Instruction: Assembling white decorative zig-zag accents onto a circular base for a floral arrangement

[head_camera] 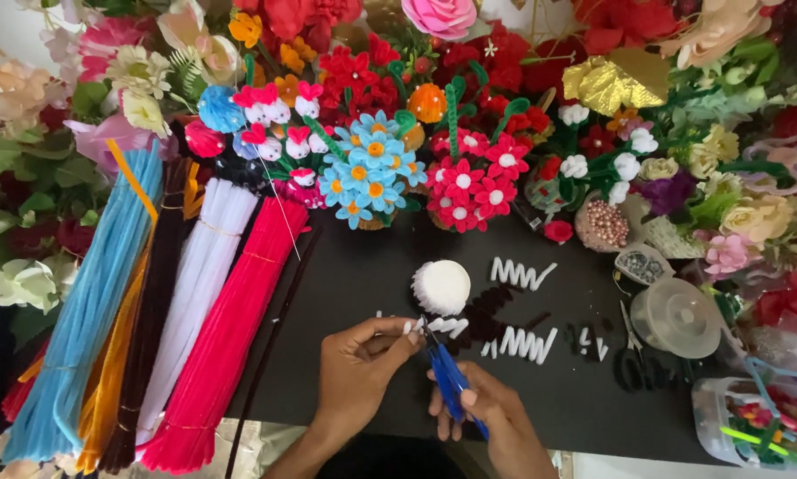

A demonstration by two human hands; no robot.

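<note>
White fuzz marks the piece being worked: a short white pipe cleaner piece (444,326) sits at lower centre of the head view, pinched at its left end by the fingertips of the left hand (356,371), whose grip is closed on it. The right hand (491,412), just right of it at the bottom edge, has its grip closed around blue-handled scissors (450,377), their tips pointing up at the white piece. Directly above, a round white pompom (441,286) rests on the black table (372,275). To the right lie two white zigzag coils (522,274), one above the other, with dark coils between them that are hard to make out against the black. Along the left of the frame, bundles of pipe cleaners (194,293) fan out in blue, orange, brown, white and red. Across the top stand small pipe-cleaner bouquets, a blue flower bunch (368,172) beside a red flower bunch (469,182). At the right sits a clear round container (678,316).
</note>
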